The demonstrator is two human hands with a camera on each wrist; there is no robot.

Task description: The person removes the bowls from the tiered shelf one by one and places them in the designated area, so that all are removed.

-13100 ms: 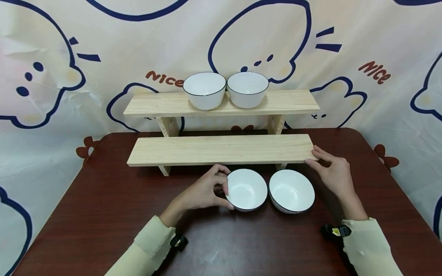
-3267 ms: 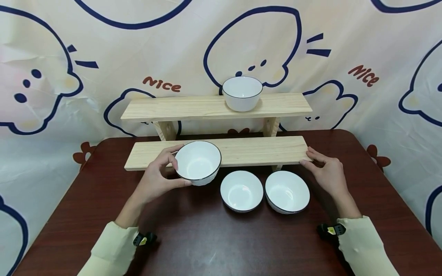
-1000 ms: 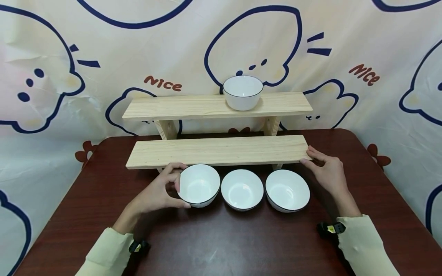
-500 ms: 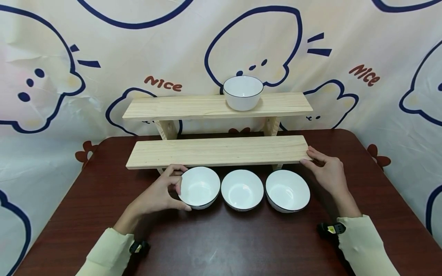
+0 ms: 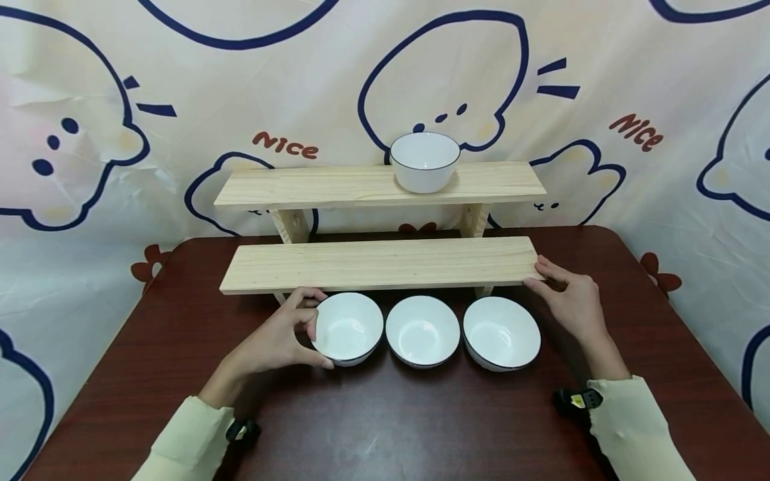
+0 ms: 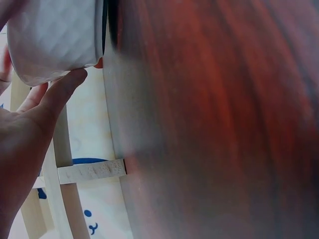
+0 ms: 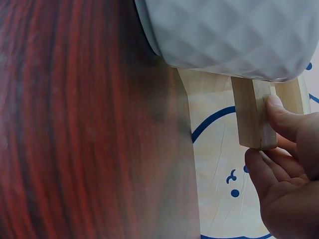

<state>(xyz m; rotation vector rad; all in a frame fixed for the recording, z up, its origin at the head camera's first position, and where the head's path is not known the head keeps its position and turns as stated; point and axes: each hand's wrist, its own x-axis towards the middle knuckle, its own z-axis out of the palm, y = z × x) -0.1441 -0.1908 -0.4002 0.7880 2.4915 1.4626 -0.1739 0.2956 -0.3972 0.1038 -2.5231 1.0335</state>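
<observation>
On table [image 5: 397, 414] | left hand [image 5: 285, 337] pinches mouth-up bowl [image 5: 350, 326] | right hand [image 5: 573, 302] pinches shelf [image 5: 379, 264] running left-right

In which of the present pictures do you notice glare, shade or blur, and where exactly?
Head view: mostly sharp, small highlights inside the middle bowl and right bowl, a pale sheen on the dark table, shade beneath the lower shelf; left wrist view: table grain smeared and soft, a greyish reflection near the table's edge; right wrist view: grain slightly soft, the bowl's faceted side clear.
</observation>
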